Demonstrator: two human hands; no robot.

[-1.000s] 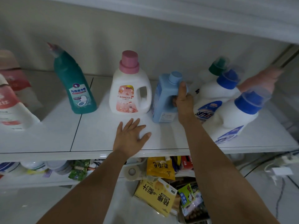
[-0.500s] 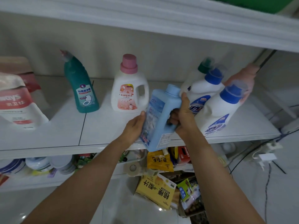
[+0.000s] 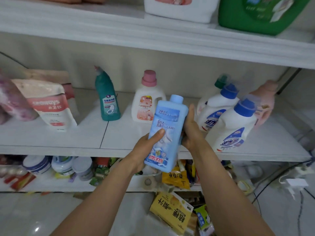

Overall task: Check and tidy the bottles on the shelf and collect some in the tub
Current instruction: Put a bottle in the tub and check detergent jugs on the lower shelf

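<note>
Light-blue rectangular plastic bottle (image 3: pixel 166 132) held in the air just before the white shelf's (image 3: pixel 119 148) front edge, label toward the camera. Risk: smooth sides may slip, or the right forearm may knock the leaning white blue-capped bottle (image 3: pixel 233 128) beside it. Left hand (image 3: pixel 144 150) cups the lower body, thumb across the label; right hand (image 3: pixel 190 132) clasps the right side.

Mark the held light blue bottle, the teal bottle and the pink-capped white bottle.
light blue rectangular plastic bottle (image 3: pixel 166 130): head view, middle label.
teal angled-neck bottle (image 3: pixel 108 103): head view, label.
white pink-capped bottle (image 3: pixel 144 106): head view, label.
</note>
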